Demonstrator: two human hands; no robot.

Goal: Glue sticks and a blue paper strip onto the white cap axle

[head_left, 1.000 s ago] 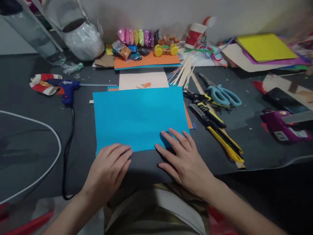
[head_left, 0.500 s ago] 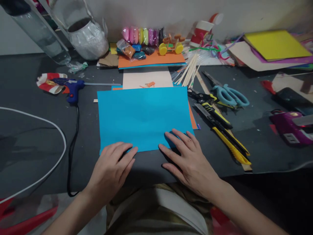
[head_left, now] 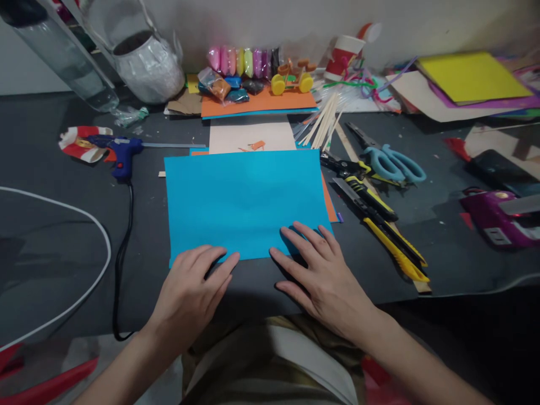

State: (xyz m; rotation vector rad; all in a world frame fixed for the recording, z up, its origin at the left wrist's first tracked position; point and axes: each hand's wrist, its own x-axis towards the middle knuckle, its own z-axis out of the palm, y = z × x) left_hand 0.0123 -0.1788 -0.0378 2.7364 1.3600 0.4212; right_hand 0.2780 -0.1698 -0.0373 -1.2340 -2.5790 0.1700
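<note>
A sheet of blue paper (head_left: 244,197) lies on the dark table in front of me, over orange paper (head_left: 330,202) and a pale sheet (head_left: 253,130) that carries small orange scraps. At its near left corner rests my left hand (head_left: 196,287), fingers bent a little and lying along the edge, not gripping it. My right hand (head_left: 318,270) is spread on the near right part of the sheet, fingertips on the paper and thumb out on the table. Both hands are open.
On the left are a blue glue gun (head_left: 124,154) with its cord and a water bottle (head_left: 67,62). To the right lie scissors (head_left: 390,160), pliers (head_left: 358,180), a yellow cutter (head_left: 392,244) and a purple device (head_left: 493,219). Wooden sticks (head_left: 324,124) and clay packs (head_left: 240,62) sit behind.
The whole view has shifted slightly, with things on the table a little further left. Both hands keep nearly the same pose on the blue paper.
</note>
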